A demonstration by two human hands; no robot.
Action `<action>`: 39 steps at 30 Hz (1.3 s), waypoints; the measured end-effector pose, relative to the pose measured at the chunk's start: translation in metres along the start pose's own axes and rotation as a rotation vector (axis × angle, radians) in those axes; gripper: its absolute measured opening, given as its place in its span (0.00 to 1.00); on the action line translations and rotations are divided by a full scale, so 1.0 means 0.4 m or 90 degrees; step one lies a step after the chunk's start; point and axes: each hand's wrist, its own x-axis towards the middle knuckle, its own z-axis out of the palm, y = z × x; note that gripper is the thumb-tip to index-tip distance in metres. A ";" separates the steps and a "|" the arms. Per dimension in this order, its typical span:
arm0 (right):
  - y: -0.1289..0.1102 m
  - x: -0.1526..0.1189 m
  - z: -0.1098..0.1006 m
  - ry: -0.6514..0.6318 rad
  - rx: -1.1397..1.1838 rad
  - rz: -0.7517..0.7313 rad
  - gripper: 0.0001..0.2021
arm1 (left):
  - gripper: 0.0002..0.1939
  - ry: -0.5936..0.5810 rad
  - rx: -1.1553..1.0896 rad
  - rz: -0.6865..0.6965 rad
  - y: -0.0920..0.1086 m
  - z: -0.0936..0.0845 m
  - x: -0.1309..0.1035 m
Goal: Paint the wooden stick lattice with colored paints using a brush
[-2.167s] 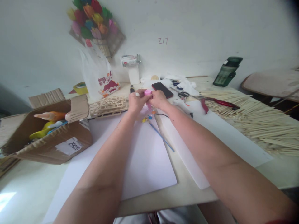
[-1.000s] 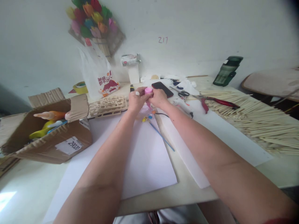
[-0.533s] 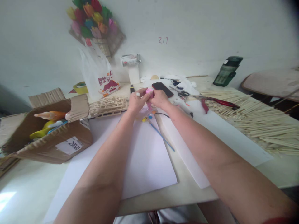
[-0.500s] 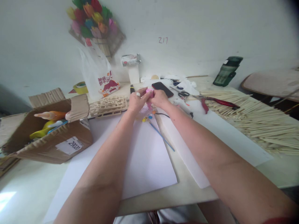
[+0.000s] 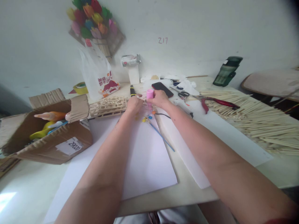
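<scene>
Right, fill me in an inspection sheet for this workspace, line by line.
Surface: pale table, partly covered by white paper.
Thing in hand: pink tube, roughly upright.
Clutter: cardboard box at left; phone, scissors and red-handled pliers beyond the right forearm; many wooden sticks at far right; a thin blue stick lies between the forearms.
Hands: right hand grips the tube; left hand is close by, its grip unclear.
Cables: black cord runs to the right forearm, its end hidden.
Surroundings: wall marked 217; colourful flowers.
</scene>
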 end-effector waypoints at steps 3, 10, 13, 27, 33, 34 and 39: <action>-0.003 -0.003 -0.002 0.000 -0.019 -0.003 0.19 | 0.11 -0.026 0.050 -0.067 0.011 -0.002 -0.005; -0.013 -0.009 -0.004 -0.014 -0.060 -0.033 0.20 | 0.24 -0.141 0.270 -0.159 0.098 -0.029 -0.031; -0.014 -0.011 0.000 -0.018 -0.071 -0.054 0.20 | 0.25 -0.151 0.280 -0.156 0.114 -0.036 -0.035; -0.030 -0.021 -0.015 -0.013 -0.101 -0.136 0.16 | 0.23 -0.035 0.211 -0.152 0.108 -0.043 -0.024; -0.038 -0.021 -0.025 0.012 -0.072 -0.143 0.14 | 0.22 -0.027 0.145 -0.140 0.103 -0.043 -0.021; -0.039 -0.021 -0.026 0.015 -0.069 -0.141 0.15 | 0.22 -0.023 0.141 -0.141 0.101 -0.043 -0.020; -0.038 -0.017 -0.029 0.030 -0.063 -0.135 0.16 | 0.21 -0.011 0.128 -0.171 0.093 -0.040 -0.014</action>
